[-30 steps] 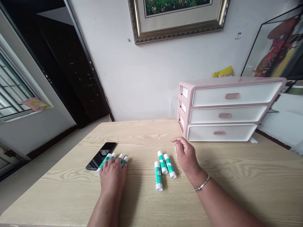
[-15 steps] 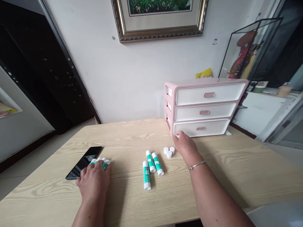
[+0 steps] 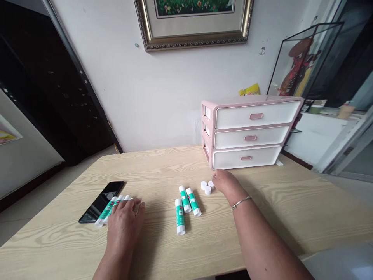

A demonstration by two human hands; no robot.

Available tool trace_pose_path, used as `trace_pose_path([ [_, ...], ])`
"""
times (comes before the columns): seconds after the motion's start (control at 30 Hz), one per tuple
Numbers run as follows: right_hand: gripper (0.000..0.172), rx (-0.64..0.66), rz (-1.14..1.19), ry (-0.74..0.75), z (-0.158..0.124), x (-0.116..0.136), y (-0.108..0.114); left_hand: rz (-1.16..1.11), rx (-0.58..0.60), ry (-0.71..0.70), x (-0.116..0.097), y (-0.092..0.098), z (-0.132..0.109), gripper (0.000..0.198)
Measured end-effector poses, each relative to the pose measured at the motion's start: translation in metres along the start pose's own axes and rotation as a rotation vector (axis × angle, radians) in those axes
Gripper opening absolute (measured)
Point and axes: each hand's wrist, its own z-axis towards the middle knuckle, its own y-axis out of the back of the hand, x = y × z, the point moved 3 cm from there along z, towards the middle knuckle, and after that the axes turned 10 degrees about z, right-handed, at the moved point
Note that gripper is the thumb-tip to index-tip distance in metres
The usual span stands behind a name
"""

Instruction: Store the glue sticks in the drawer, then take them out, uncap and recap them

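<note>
The left hand (image 3: pixel 124 221) lies half-curled over the near end of a row of glue sticks (image 3: pixel 107 210), just beside a black smartphone (image 3: pixel 100 202); whether it grips them cannot be told. The right hand (image 3: pixel 229 184) rests loosely curled on the wooden table (image 3: pixel 58 249), its fingertips just right of three white caps (image 3: pixel 206 186), and shows nothing held. Three more glue sticks (image 3: pixel 185 198) lie between the hands.

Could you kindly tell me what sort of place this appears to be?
It looks like a room in a home, perhaps a study: a gilt-framed floral picture hangs on the wall, and a pink-and-white three-drawer organiser and a smartphone sit on a wood-grain table.
</note>
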Motion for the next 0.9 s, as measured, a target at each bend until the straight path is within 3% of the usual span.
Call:
trace_pose_path([
  [0.13, 0.028, -0.002, -0.021, 0.023, -0.002, 0.005, 0.001, -0.099, -0.037, -0.018, -0.002, 0.000, -0.001, 0.035],
  [0.23, 0.033, -0.093, -0.009, 0.052, -0.009, 0.015, 0.008, -0.213, -0.014, -0.043, -0.016, 0.003, -0.007, 0.034],
  [0.4, 0.029, -0.311, 0.141, 0.264, -0.031, 0.040, 0.012, -0.312, 0.129, -0.164, -0.069, 0.017, -0.028, 0.036],
  [0.5, 0.026, -0.319, 0.217, 0.395, -0.036, 0.048, 0.003, -0.265, 0.196, -0.205, -0.101, 0.029, -0.036, 0.038],
  [0.6, 0.024, -0.307, 0.280, 0.444, -0.036, 0.049, -0.005, -0.170, 0.286, -0.189, -0.118, 0.038, -0.036, 0.030],
  [0.7, 0.024, -0.289, 0.323, 0.464, -0.039, 0.052, -0.008, -0.104, 0.355, -0.149, -0.121, 0.043, -0.031, 0.016],
  [0.9, 0.022, -0.231, 0.407, 0.499, -0.055, 0.065, -0.012, -0.145, 0.392, -0.060, -0.103, 0.039, -0.025, 0.020],
])
